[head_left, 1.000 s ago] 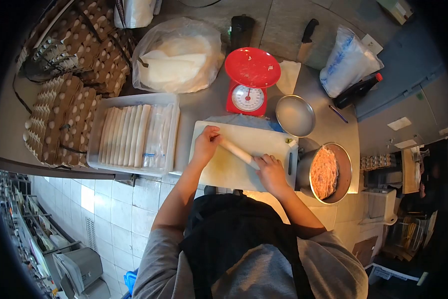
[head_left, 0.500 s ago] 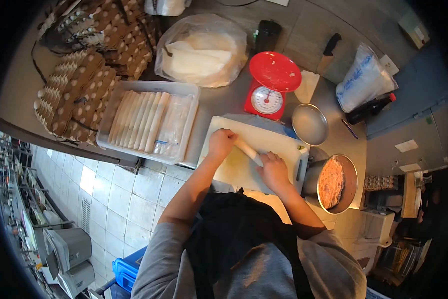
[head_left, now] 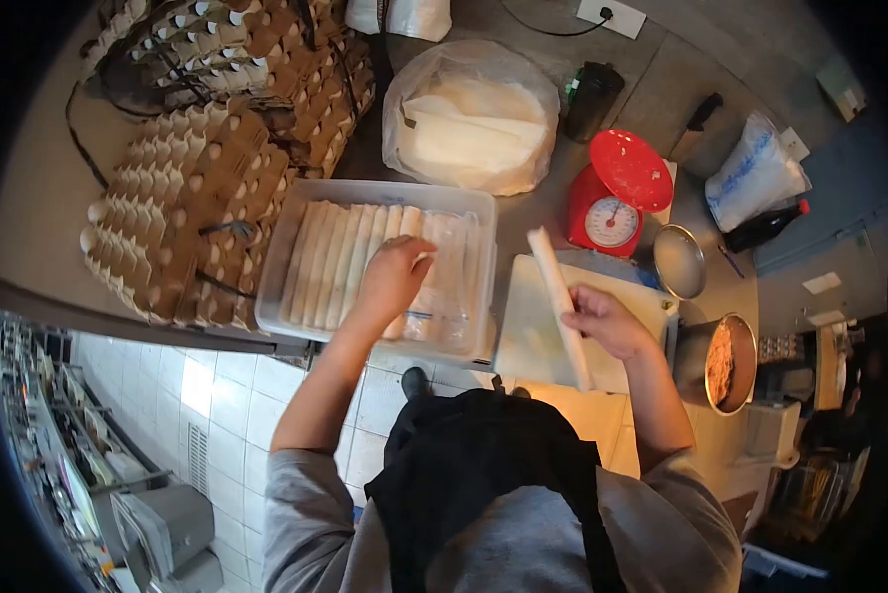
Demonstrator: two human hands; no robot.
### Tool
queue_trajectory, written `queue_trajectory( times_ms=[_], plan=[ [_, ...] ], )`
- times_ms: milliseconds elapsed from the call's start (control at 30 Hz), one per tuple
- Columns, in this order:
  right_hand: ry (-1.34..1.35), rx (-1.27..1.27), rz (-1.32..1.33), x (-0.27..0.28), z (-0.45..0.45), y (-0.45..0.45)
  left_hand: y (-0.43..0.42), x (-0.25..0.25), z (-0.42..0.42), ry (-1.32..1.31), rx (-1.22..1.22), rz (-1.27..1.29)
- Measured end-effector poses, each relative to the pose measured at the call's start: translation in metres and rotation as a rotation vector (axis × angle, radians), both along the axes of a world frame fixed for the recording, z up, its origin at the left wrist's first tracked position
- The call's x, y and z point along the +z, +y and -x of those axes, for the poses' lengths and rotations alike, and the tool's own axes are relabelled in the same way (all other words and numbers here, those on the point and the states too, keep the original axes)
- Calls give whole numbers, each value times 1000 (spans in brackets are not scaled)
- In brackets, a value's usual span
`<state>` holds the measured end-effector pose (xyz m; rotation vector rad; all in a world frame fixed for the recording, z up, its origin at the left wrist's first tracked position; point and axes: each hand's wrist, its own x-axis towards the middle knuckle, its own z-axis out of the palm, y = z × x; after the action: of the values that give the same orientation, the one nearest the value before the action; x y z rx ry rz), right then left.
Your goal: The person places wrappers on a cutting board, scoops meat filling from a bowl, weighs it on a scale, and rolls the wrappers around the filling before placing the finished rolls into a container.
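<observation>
My right hand (head_left: 607,318) grips a long pale roll (head_left: 563,311) by its middle, lifted over the white cutting board (head_left: 523,346). Over the clear plastic container (head_left: 481,287) at the left is my left hand (head_left: 395,282), its fingers bent above the rolls. A row of several pale rolls (head_left: 330,262) lies in the container, with clear plastic wrap (head_left: 449,267) along its right side. Whether the left fingers touch a roll or the wrap is hidden.
Egg trays (head_left: 192,217) are stacked at the left. Behind the container sits a bag of wrappers (head_left: 474,128). A red scale (head_left: 607,212), a metal bowl (head_left: 679,262), a pot of orange-pink filling (head_left: 721,364) and a knife (head_left: 699,121) are at the right.
The roll has come up off the board in my right hand. My left hand has let go of it and moved left over the container. The view has shifted left.
</observation>
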<state>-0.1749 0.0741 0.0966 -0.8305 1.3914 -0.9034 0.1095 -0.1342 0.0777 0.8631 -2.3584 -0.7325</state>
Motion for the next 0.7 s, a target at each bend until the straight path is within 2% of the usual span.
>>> queue_trajectory(
  times_ms=[67,133,200,300,367,467,533,633,700],
  plan=[
    [-46,-82,81,26,-46,-47,-27,-4,-24,-204,-213,-103],
    [-175,-129,201,32,-87,-94,-41,-18,-42,-274,-438,38],
    [-180,-172,167,27,-120,-137,-53,-20,-51,-365,-651,168],
    [55,-236,19,-5,-150,-178,-57,-22,-63,-340,-622,49],
    [237,-223,-108,-24,-161,-186,-62,-28,-68,-299,-637,56],
    [364,-271,-145,-59,-172,-184,-67,-35,-73,-244,-649,17],
    [335,-251,-165,-64,-179,-180,-71,-31,-70,-245,-690,31],
    [383,-215,-158,-70,-181,-177,-79,-11,-57,-373,-520,-329],
    [480,-155,-166,-67,-185,-173,-87,-11,-38,-210,-485,-255]
  ],
)
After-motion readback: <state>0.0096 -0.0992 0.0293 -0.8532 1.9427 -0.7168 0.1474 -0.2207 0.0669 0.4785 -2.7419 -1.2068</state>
